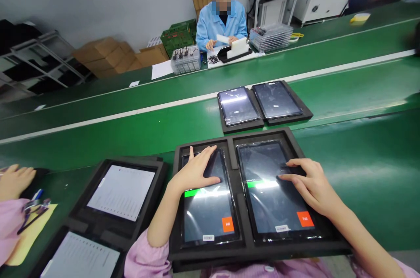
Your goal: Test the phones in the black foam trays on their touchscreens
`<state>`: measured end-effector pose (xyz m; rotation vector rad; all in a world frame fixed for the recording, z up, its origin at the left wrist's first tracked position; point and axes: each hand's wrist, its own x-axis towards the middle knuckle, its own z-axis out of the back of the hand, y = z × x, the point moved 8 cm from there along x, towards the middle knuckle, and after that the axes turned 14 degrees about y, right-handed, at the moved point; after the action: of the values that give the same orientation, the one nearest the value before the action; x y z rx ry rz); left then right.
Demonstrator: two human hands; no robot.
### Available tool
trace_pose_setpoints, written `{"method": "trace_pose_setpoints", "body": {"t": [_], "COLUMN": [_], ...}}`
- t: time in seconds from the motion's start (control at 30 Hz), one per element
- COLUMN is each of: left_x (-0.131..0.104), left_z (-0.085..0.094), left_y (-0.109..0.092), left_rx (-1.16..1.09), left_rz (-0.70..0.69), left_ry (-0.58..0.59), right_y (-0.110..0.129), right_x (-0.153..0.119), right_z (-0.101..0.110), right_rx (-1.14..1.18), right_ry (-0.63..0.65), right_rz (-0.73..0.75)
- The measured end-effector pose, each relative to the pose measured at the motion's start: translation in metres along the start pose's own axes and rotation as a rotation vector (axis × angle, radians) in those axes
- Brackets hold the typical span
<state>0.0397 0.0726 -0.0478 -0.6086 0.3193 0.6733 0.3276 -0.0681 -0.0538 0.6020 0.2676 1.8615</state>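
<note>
Plainly empty, your left grip (197, 170) spreads over the left tablet (208, 214); your unclenched right grip (308, 185), perhaps touching, crosses the long right edge of the right tablet (271, 205).

Pretty even, cool light here, seemingly from overhead. Glare's the main annoyance: a white streak cuts right across the left tablet (210, 214) and the right tablet (274, 205), and a back tablet (239, 106) has its own bright band. The belt (374, 98) gets a pale sheen toward the right. The shelf (42, 57) at the left edge is dim, kinda soft and stretched wide-angle style. Text on the white screen (121, 190) is mush. Co-worker's (221, 22) face is pixelated.
</note>
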Motion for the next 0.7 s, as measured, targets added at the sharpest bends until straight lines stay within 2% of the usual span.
{"method": "trace_pose_setpoints", "body": {"t": [0.37,0.5,0.6,0.7], "left_x": [0.002,0.002,0.001,0.001], "left_z": [-0.003,-0.003,-0.003,-0.004], "left_y": [0.002,0.0,-0.002,-0.002], "left_rx": [0.024,0.066,0.085,0.057], "left_rz": [-0.007,0.001,-0.011,-0.04], "left_ry": [0.005,-0.036,-0.068,-0.061], "right_y": [0.01,0.011,0.012,0.009], "right_x": [-0.001,-0.004,-0.002,-0.006], "right_z": [0.003,0.005,0.005,0.018], "right_rx": [-0.032,-0.031,-0.073,-0.071], "right_ry": [0.016,-0.033,-0.025,-0.148], "right_rz": [0.096,0.118,0.108,0.083]}}
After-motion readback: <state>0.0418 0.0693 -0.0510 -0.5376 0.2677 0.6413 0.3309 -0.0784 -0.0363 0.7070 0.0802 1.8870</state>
